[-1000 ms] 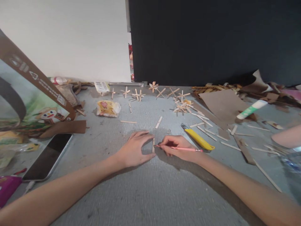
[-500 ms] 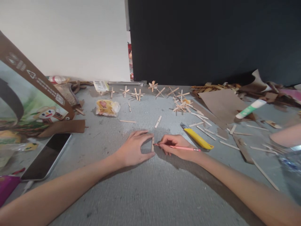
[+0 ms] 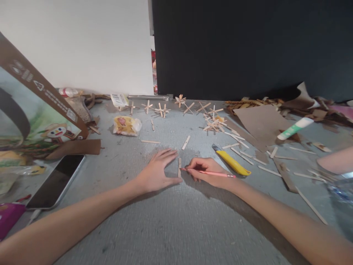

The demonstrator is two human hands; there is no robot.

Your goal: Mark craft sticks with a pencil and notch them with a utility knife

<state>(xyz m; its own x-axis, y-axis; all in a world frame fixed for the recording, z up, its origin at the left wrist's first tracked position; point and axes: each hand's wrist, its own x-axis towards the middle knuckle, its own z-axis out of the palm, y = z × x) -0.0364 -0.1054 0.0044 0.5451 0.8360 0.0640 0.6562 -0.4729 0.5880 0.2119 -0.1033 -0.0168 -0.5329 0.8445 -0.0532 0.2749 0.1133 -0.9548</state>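
Note:
A short wooden craft stick [image 3: 179, 165] lies lengthwise on the grey surface between my hands. My right hand [image 3: 205, 170] is closed round a pink pencil [image 3: 213, 173], whose tip meets the stick near its middle. To the stick's left, my left hand [image 3: 157, 171] rests with fingers spread; its thumb is by the near end, and the other fingertips are off the far end. A yellow utility knife [image 3: 231, 160] lies just right of my right hand. Beyond my hands are two loose sticks [image 3: 186, 142] [image 3: 150, 141].
Crossed-stick pieces [image 3: 180, 100] stand along the back. Loose sticks, brown cardboard [image 3: 261, 119] and a green-white tube [image 3: 295, 129] are on the right, near another person's arm [image 3: 335, 161]. On the left are a phone [image 3: 56, 182], a printed paper bag [image 3: 35, 99] and a yellow packet [image 3: 127, 126].
My left hand's fingers have lifted away from the stick's far end and straightened. My right hand and the pencil stay in nearly the same place.

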